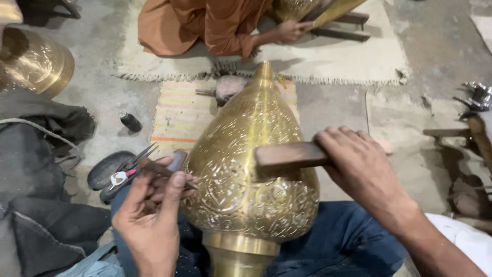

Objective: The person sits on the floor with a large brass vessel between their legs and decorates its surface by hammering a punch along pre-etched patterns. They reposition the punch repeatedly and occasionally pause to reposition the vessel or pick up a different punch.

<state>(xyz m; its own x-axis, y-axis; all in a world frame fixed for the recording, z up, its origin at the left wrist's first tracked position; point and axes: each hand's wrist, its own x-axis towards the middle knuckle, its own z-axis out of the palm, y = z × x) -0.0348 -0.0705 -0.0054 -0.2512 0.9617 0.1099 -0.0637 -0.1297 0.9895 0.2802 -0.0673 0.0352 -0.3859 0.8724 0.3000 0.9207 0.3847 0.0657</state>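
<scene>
Resting on the person's lap, an engraved brass vessel point(251, 174) points away — left hand point(151, 215) pinches a thin chisel point(164, 169) against it, right hand point(359, 164) closed around a wooden mallet point(289, 155).

I sit in a metal-engraving workshop: around the engraved brass vessel point(253, 169) on my lap lie a concrete floor point(425, 46), worn mats point(353, 64) and pliers point(134, 163) just left of it
</scene>
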